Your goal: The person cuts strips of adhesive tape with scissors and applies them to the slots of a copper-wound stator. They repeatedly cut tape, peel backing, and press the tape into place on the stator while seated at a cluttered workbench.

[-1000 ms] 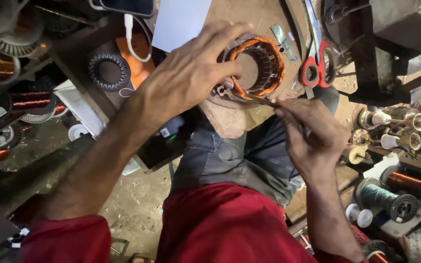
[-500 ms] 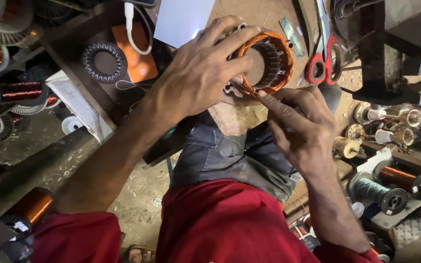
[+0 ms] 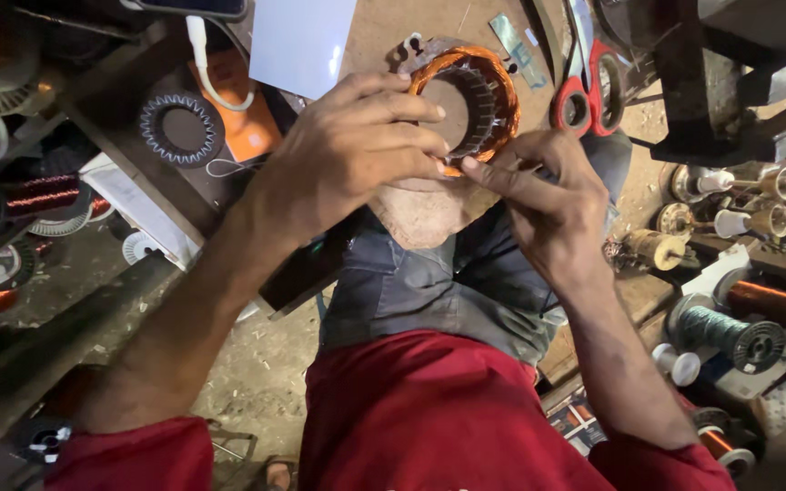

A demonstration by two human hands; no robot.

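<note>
A round motor stator point(image 3: 470, 100) wound with copper wire lies on a worn wooden board point(image 3: 429, 214) resting on my knee. My left hand point(image 3: 352, 150) grips its left rim, fingers curled over the winding. My right hand point(image 3: 543, 205) sits just below and to the right, its index finger and thumb pinched against the stator's lower edge; whatever it pinches is too small to make out.
Red-handled scissors point(image 3: 589, 86) lie right of the stator. A white sheet point(image 3: 302, 41) and a bare toothed stator core point(image 3: 181, 130) lie to the upper left. Spools of copper and green wire point(image 3: 730, 332) crowd the right side. More wound coils point(image 3: 34, 195) sit far left.
My right hand has risen from below the board up to the stator's lower edge. The left hand keeps its hold on the stator.
</note>
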